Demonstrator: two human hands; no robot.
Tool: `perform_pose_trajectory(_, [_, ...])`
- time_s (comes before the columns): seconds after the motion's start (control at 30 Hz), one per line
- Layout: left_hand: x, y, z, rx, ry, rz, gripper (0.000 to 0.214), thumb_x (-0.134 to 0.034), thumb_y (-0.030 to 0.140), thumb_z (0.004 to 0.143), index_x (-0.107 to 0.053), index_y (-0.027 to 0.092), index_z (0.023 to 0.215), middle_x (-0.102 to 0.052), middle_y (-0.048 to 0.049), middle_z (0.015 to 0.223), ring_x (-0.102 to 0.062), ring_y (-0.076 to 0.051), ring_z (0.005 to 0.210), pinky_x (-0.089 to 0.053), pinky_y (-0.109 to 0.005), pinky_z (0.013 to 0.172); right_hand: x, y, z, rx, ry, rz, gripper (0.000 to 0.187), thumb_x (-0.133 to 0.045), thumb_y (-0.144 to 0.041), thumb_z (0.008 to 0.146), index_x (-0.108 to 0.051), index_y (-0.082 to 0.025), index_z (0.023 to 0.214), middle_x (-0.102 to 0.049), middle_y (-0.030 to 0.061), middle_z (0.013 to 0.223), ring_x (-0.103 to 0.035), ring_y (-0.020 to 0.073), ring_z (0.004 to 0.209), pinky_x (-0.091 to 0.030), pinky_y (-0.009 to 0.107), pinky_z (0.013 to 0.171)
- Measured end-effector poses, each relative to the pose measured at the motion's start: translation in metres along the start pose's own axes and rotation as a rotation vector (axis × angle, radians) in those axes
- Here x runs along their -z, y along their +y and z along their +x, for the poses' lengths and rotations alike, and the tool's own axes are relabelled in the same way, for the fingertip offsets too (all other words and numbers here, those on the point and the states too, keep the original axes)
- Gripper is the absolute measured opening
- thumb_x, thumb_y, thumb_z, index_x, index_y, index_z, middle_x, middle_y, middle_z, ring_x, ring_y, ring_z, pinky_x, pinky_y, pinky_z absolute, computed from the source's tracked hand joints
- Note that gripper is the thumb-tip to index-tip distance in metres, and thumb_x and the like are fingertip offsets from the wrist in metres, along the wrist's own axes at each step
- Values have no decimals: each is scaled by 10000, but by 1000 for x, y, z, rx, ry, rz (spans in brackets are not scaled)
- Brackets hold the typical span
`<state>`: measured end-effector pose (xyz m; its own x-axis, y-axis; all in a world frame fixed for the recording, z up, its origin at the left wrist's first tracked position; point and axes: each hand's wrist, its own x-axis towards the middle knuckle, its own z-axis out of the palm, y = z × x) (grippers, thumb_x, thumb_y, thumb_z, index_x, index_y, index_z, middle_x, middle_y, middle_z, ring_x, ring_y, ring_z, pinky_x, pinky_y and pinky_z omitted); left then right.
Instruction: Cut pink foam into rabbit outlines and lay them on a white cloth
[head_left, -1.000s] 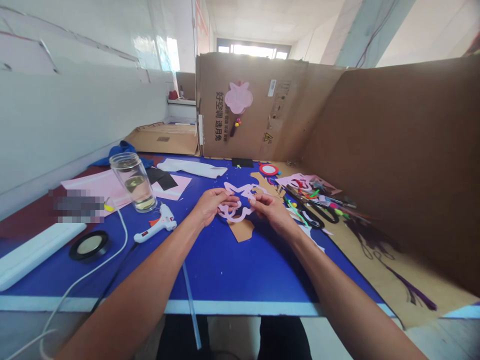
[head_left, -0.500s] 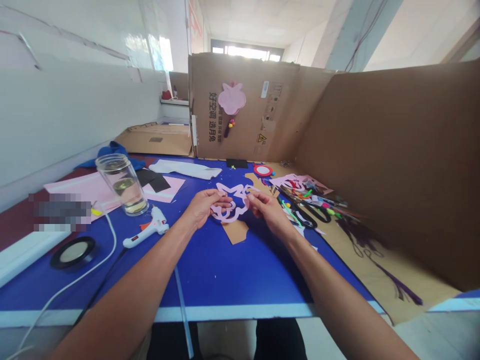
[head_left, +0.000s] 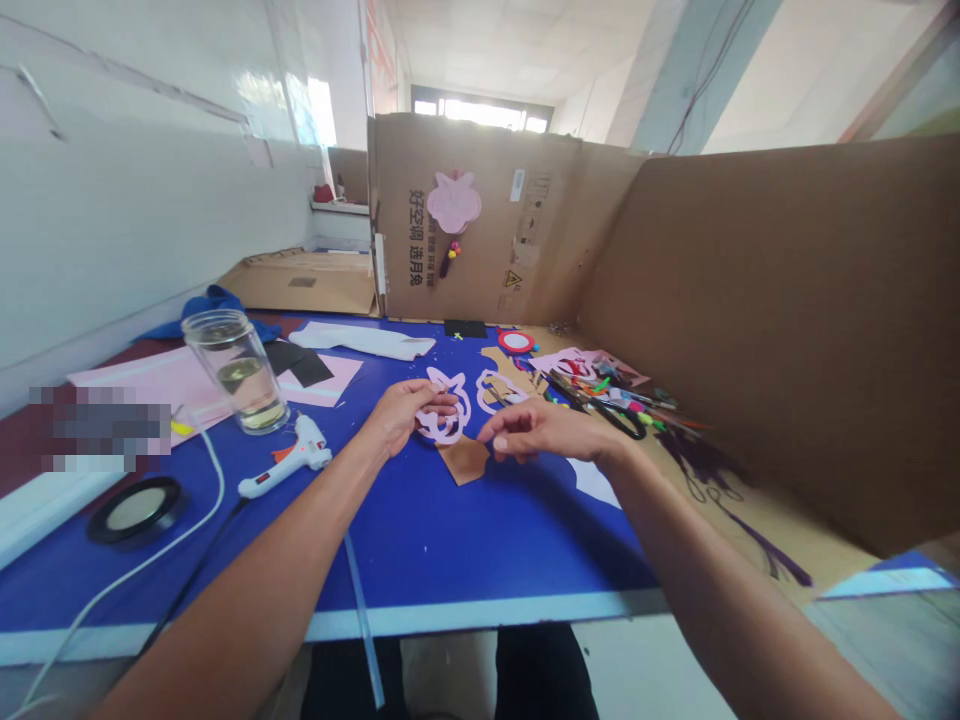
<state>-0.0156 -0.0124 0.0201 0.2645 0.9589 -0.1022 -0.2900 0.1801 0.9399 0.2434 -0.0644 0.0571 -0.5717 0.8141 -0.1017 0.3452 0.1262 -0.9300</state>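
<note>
Our L hand (head_left: 405, 412) pinches the pink paper cutout (head_left: 448, 434) betw. thumb & fingers. Our R hand (head_left: 544, 430) is nr the brown card (head_left: 463, 464), half-open, empty afaict.

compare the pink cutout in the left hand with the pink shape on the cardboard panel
The pink cutout is an open outline with gaps; the pink shape looks filled in. The left hand grips the cutout, while the shape is up against the cardboard panel. Both are pink, with two pointed tips at the top.
</note>
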Motion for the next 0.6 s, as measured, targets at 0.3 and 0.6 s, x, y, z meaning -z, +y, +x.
perform_pose_trajectory(0.3, [-2, 4, -1, -16, -30, -8, 109, -759, 196, 942, -775, 98, 897, -831, -189, 970, -793, -221, 749, -649, -332, 711, 30, 14, 24, 169, 779, 85, 354, -873, -437, 792, -802, -245, 1081, -773, 53, 957, -616, 171, 725, -479, 307, 617])
perform_pose_trajectory(0.6, [2, 4, -3, -48, -124, 34, 164, -794, 269, 924, -818, 106, 914, -834, -182, 1024, -801, -223, 836, -655, -319, 760, -13, 43, 66, 201, 519, 329, 491, -943, -388, 712, -778, -267, 1160, -790, 64, 1126, -721, 222, 1018, -563, 366, 910])
